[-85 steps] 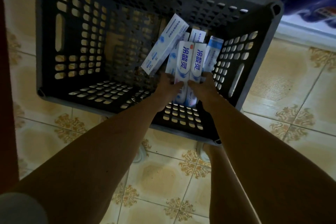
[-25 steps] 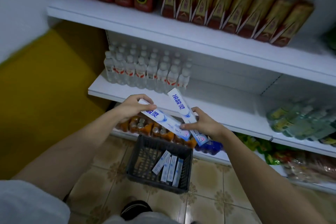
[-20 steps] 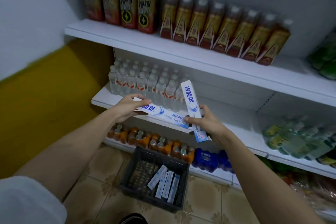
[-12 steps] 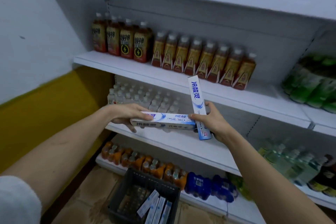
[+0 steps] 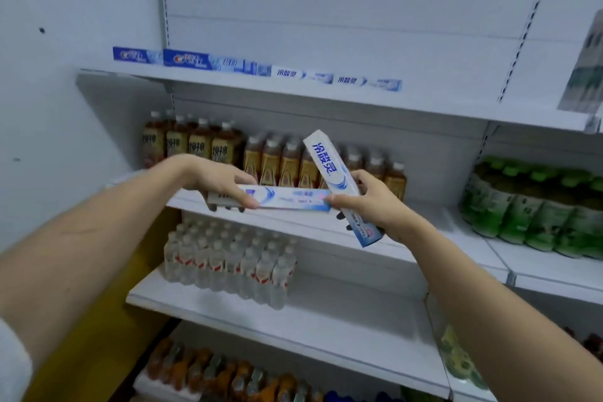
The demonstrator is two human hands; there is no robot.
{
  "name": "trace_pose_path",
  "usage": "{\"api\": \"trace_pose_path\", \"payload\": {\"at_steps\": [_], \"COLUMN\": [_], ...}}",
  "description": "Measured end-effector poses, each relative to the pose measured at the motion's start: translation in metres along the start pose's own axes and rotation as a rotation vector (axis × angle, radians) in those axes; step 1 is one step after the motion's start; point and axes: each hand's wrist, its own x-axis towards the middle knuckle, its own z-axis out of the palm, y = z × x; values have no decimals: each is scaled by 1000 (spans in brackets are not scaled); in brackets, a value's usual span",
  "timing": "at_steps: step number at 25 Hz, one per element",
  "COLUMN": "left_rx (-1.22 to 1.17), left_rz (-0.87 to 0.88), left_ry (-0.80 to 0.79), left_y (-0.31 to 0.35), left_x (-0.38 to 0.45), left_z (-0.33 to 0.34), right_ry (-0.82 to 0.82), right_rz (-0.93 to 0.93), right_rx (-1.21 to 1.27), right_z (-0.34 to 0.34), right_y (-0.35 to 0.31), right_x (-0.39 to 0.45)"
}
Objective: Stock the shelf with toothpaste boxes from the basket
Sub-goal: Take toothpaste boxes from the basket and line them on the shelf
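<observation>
Head view: the person's left hand (image 5: 225, 184) holds one toothpaste box (image 5: 287, 199) lying level, thumb on top and fingers curled beneath its left end. The right hand (image 5: 368, 206) holds a second toothpaste box (image 5: 329, 166) tilted, its upper end toward 11 o'clock, with thumb and fingers wrapped round its lower half. The level box's right end touches the right thumb, so the two boxes meet at centre frame.

At 12 o'clock the top shelf (image 5: 359, 101) carries a row of toothpaste boxes (image 5: 257, 70) lying lengthwise along its front edge, with bare board to the right of the row, toward 1 o'clock. Brown drink bottles (image 5: 270, 157) stand on the shelf behind the hands; clear water bottles (image 5: 228, 258) sit at 7 o'clock and green bottles (image 5: 535, 206) at 3 o'clock. The basket is out of view.

The step in hand looks like carrying two boxes up to that row. The next move likely calls for raising one box and laying it flat at the row's right end.

Against half a second earlier, the view has tipped upward: the top shelf now shows fully, the basket has dropped out of frame, and the right-hand box leans more to the left.
</observation>
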Motion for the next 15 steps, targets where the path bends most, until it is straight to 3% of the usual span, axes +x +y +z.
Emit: {"api": "trace_pose_path", "payload": {"at_steps": [10, 15], "left_rx": [-155, 97], "left_rz": [217, 270], "left_ry": [410, 558], "left_y": [37, 58], "left_x": [-2, 40], "left_z": [-190, -232], "right_ry": [243, 308], "right_rz": [-139, -57], "right_rx": [-443, -562], "right_z": [-110, -130], "right_y": [-115, -132], "right_x": [76, 121]}}
